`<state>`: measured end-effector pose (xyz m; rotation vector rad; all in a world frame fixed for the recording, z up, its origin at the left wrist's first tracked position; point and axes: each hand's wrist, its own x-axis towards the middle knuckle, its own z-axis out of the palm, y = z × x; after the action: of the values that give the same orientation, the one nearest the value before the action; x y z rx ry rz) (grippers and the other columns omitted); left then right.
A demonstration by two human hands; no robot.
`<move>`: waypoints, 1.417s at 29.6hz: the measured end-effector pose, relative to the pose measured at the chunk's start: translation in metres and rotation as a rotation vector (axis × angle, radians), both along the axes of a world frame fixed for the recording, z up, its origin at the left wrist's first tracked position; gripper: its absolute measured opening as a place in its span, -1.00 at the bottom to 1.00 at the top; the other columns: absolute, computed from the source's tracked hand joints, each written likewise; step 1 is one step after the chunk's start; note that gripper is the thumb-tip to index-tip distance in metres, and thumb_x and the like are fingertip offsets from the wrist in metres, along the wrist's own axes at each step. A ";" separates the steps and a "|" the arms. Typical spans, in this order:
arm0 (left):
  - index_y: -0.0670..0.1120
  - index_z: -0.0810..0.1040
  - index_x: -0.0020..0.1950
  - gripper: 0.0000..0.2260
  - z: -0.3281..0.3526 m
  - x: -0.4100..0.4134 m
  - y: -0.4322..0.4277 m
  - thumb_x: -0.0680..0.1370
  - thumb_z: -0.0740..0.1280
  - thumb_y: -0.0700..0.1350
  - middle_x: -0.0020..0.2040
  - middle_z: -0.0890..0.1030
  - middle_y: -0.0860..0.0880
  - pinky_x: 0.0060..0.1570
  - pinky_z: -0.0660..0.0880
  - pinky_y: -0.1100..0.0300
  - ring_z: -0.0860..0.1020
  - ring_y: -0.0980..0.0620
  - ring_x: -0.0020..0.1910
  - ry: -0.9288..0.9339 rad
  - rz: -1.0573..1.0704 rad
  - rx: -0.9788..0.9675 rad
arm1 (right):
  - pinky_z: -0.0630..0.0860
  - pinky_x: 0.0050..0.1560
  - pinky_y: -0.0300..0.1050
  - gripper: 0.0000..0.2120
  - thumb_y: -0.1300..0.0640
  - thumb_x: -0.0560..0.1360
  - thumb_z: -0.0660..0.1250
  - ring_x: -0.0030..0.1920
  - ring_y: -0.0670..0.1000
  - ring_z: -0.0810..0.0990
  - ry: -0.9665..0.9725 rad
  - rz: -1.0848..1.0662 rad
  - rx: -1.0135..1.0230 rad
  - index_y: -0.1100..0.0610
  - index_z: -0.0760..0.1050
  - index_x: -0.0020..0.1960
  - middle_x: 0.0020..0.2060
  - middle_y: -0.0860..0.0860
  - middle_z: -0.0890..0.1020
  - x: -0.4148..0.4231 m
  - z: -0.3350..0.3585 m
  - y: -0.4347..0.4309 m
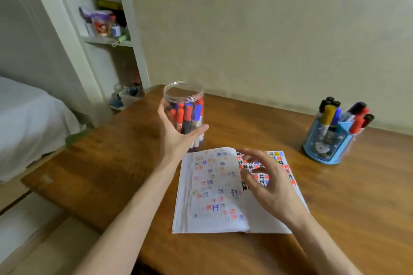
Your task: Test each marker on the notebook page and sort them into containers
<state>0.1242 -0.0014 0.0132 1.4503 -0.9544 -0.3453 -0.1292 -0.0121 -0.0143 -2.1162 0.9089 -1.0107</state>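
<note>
Seemingly midway: my left hand (178, 134) grips the marker-filled jar (184, 105) just beyond the scribbled notebook (212, 192); my right hand (266, 183) hovers open-fingered over its page; markers (328, 114) in the blue holder (328, 143) likely await testing.

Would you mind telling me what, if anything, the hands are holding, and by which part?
The left hand grips the clear jar round its lower side wall, thumb across the front. The right hand holds nothing, above the notebook.
</note>
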 end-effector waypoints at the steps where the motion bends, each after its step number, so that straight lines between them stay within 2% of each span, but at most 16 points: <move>1: 0.09 0.10 0.62 0.06 0.003 -0.002 -0.008 0.31 0.70 -0.09 0.52 0.35 0.06 0.23 0.45 0.27 0.40 0.14 0.43 -0.010 0.027 -0.021 | 0.59 0.18 -0.15 -0.62 0.18 0.62 0.42 0.22 -0.15 0.59 0.012 -0.014 -0.001 -0.08 0.55 0.39 0.19 -0.16 0.61 -0.004 0.001 -0.003; 3: 0.05 0.14 0.61 0.02 0.006 -0.006 -0.017 0.32 0.69 -0.11 0.50 0.40 0.00 0.33 0.48 0.09 0.43 0.06 0.44 -0.015 0.078 -0.044 | 0.57 0.22 -0.17 -0.61 0.16 0.62 0.42 0.25 -0.17 0.56 0.045 -0.032 -0.007 -0.08 0.53 0.41 0.21 -0.19 0.59 -0.009 0.001 -0.006; 4: 0.04 0.17 0.61 -0.01 0.005 -0.006 -0.019 0.33 0.69 -0.12 0.49 0.42 -0.01 0.34 0.48 0.06 0.44 0.05 0.43 -0.012 0.094 -0.042 | 0.56 0.23 -0.19 -0.61 0.15 0.62 0.42 0.26 -0.18 0.55 0.056 -0.039 -0.004 -0.08 0.53 0.41 0.21 -0.20 0.58 -0.009 0.002 -0.007; 8: 0.07 0.25 0.57 -0.03 0.003 -0.021 -0.033 0.30 0.71 -0.08 0.45 0.46 0.02 0.30 0.50 0.10 0.47 0.08 0.40 0.004 0.056 -0.032 | 0.53 0.29 -0.22 -0.61 0.11 0.62 0.41 0.27 -0.23 0.53 0.043 -0.106 0.011 -0.11 0.52 0.42 0.24 -0.21 0.56 -0.012 0.001 -0.008; 10: 0.07 0.26 0.56 -0.03 0.002 -0.041 -0.049 0.28 0.72 -0.07 0.42 0.49 0.05 0.29 0.52 0.17 0.49 0.11 0.39 0.011 -0.014 -0.046 | 0.53 0.32 -0.16 -0.61 0.09 0.62 0.42 0.28 -0.21 0.53 0.036 -0.142 0.031 -0.12 0.52 0.42 0.25 -0.20 0.55 -0.019 -0.001 -0.012; 14: 0.00 0.28 0.54 -0.05 0.003 -0.087 -0.082 0.27 0.72 -0.11 0.39 0.50 0.08 0.17 0.45 0.51 0.49 0.18 0.34 -0.008 -0.146 -0.063 | 0.49 0.40 0.03 -0.59 0.01 0.63 0.42 0.38 -0.12 0.47 0.158 -0.167 0.039 -0.10 0.49 0.45 0.35 -0.14 0.53 -0.032 -0.005 -0.020; 17: -0.01 0.26 0.55 -0.04 0.001 -0.102 -0.094 0.28 0.72 -0.13 0.37 0.47 0.11 0.11 0.37 0.60 0.46 0.24 0.31 -0.020 -0.189 -0.058 | 0.21 0.61 0.07 -0.48 -0.25 0.62 0.33 0.61 -0.07 0.23 0.402 -0.120 0.049 -0.18 0.40 0.54 0.59 -0.14 0.34 -0.036 -0.007 -0.019; 19: 0.01 0.24 0.57 -0.02 -0.001 -0.104 -0.099 0.29 0.71 -0.09 0.43 0.46 0.07 0.15 0.39 0.53 0.44 0.17 0.37 -0.027 -0.187 -0.048 | -0.03 0.68 0.07 -0.35 -0.45 0.57 0.20 0.68 -0.09 0.01 0.604 -0.085 0.053 -0.26 0.27 0.60 0.67 -0.17 0.16 -0.038 -0.006 -0.018; 20: 0.02 0.23 0.57 -0.02 -0.001 -0.105 -0.100 0.29 0.71 -0.07 0.45 0.45 0.05 0.20 0.41 0.45 0.44 0.14 0.40 -0.030 -0.186 -0.041 | -0.09 0.68 0.10 -0.30 -0.52 0.54 0.13 0.68 -0.09 -0.03 0.681 -0.087 0.043 -0.29 0.23 0.61 0.68 -0.18 0.12 -0.039 -0.004 -0.018; 22: 0.03 0.21 0.58 0.00 -0.001 -0.108 -0.103 0.29 0.71 -0.05 0.47 0.44 0.03 0.30 0.44 0.24 0.43 0.11 0.42 -0.034 -0.184 -0.029 | -0.12 0.67 0.17 -0.26 -0.59 0.50 0.07 0.69 -0.07 -0.02 0.762 -0.132 0.028 -0.33 0.20 0.60 0.67 -0.19 0.13 -0.043 -0.001 -0.018; 27: 0.03 0.19 0.59 0.00 -0.001 -0.116 -0.103 0.30 0.71 -0.05 0.49 0.43 0.00 0.35 0.46 0.08 0.43 0.05 0.45 -0.035 -0.180 -0.006 | -0.13 0.63 0.30 -0.23 -0.62 0.47 0.04 0.69 0.00 0.00 0.880 -0.213 0.086 -0.35 0.16 0.60 0.68 -0.17 0.12 -0.048 0.006 -0.011; 34: 0.09 -0.01 0.68 0.12 -0.004 -0.112 -0.091 0.34 0.68 -0.06 0.62 0.26 0.01 0.34 0.29 0.14 0.26 0.00 0.58 -0.067 -0.283 0.071 | -0.09 0.62 0.29 -0.21 -0.60 0.47 0.08 0.68 0.07 0.05 0.854 -0.281 0.108 -0.29 0.19 0.61 0.67 -0.10 0.16 -0.050 0.009 -0.007; 37: 0.11 -0.06 0.68 0.14 -0.004 -0.106 -0.078 0.35 0.67 -0.03 0.65 0.19 0.00 0.36 0.23 0.14 0.21 0.01 0.60 -0.079 -0.234 0.085 | -0.08 0.62 0.28 -0.27 -0.53 0.50 0.17 0.65 0.05 0.08 0.776 -0.280 0.066 -0.25 0.27 0.58 0.63 -0.09 0.23 -0.050 0.009 -0.010; 39: 0.10 0.04 0.67 0.04 -0.008 -0.100 -0.063 0.39 0.65 -0.03 0.58 0.27 0.00 0.32 0.27 0.27 0.30 0.07 0.53 -0.105 -0.139 0.050 | -0.03 0.60 0.24 -0.33 -0.47 0.52 0.23 0.62 0.02 0.16 0.678 -0.286 0.060 -0.23 0.33 0.55 0.59 -0.10 0.30 -0.048 0.009 -0.012; 41: 0.06 0.27 0.58 -0.22 -0.012 -0.100 -0.043 0.46 0.59 -0.08 0.43 0.42 0.03 0.16 0.38 0.44 0.46 0.17 0.34 -0.164 -0.085 -0.019 | 0.07 0.57 0.20 -0.40 -0.43 0.52 0.27 0.55 -0.02 0.28 0.571 -0.303 0.044 -0.21 0.42 0.49 0.52 -0.12 0.39 -0.046 0.008 -0.014; 42: 0.04 0.40 0.49 -0.40 -0.012 -0.102 -0.034 0.51 0.55 -0.11 0.34 0.50 0.05 0.07 0.44 0.45 0.53 0.19 0.23 -0.183 -0.116 -0.047 | 0.12 0.54 0.18 -0.45 -0.40 0.54 0.29 0.52 -0.03 0.32 0.529 -0.309 0.035 -0.20 0.45 0.46 0.49 -0.12 0.43 -0.046 0.008 -0.015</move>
<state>0.0221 -0.0352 0.0008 1.4040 -1.1899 -0.2766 -0.1751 -0.0268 -0.0066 -2.2998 1.5326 -0.5636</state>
